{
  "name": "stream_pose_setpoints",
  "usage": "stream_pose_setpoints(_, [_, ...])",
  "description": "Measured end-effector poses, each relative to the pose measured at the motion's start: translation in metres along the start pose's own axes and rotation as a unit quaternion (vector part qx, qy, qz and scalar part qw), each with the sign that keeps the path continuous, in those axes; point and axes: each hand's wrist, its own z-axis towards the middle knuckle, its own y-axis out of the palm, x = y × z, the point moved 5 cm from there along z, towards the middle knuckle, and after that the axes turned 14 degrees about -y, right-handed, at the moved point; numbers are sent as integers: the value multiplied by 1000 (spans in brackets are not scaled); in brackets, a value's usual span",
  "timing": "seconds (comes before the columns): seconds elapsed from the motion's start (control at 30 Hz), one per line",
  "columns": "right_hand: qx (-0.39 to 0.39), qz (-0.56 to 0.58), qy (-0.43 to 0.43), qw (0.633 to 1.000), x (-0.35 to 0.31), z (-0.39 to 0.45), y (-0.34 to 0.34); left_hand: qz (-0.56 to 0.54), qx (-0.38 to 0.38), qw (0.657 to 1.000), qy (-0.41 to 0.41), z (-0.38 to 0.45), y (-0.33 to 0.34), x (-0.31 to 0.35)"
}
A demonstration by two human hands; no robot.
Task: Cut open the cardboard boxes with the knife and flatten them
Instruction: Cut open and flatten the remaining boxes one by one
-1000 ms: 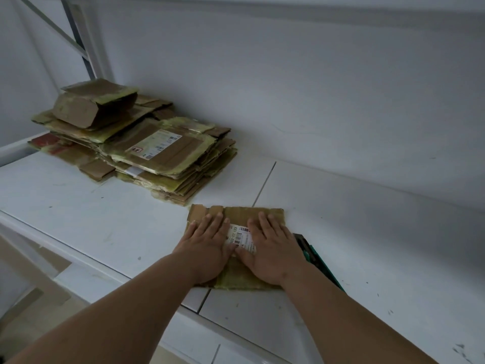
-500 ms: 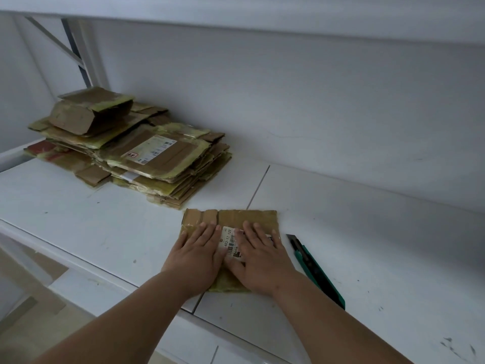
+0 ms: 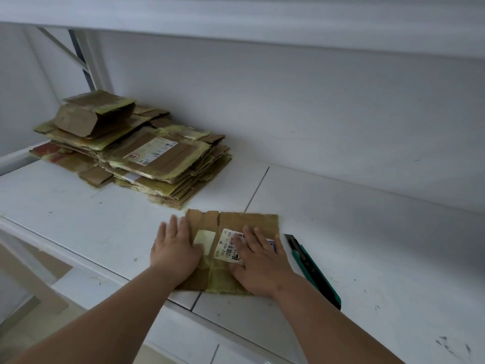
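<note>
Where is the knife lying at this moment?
In the head view the knife lies free on the white shelf, just right of the flattened box and beside the right hand, which presses on that box; neither hand holds it.

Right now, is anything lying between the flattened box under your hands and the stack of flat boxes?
Nothing visible does. Only bare white shelf separates the flattened box from the stack; the knife lies on the opposite side.

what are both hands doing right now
Left hand: open, fingers straight, pressing the flattened cardboard box.
Right hand: open, flat on the box's barcode label.
</note>
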Motion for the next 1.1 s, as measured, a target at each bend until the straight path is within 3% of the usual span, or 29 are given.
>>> stream_pose_setpoints(0.1, [3, 1, 0, 1000, -2, 1, 1, 1, -23, 997, -70, -1, -10, -7])
stream_pose_setpoints(0.43, [51, 50, 0, 997, -3, -3, -6, -142, -34, 986, -78, -17, -41, 16])
stream_pose_setpoints(0.5, [95, 81, 5, 992, -2, -8, -17, -164, -31, 984, -68, -20, -46, 16])
stream_pose_setpoints(0.67, [311, 88, 56, 945, 11, -20, -64, -172, -6, 985, -15, -29, -70, 21])
stream_pose_setpoints(0.9, [172, 187, 67, 965, 19, -6, -73, -96, 18, 993, 70, -32, -105, 27])
stream_pose_setpoints(1.0, [220, 268, 37, 937, 16, -3, -77, -81, 69, 990, 88, -32, -112, 21])
stream_pose_setpoints(1.1, [271, 332, 13, 903, 9, 0, -81, -50, 216, 973, 66, -29, -123, 4])
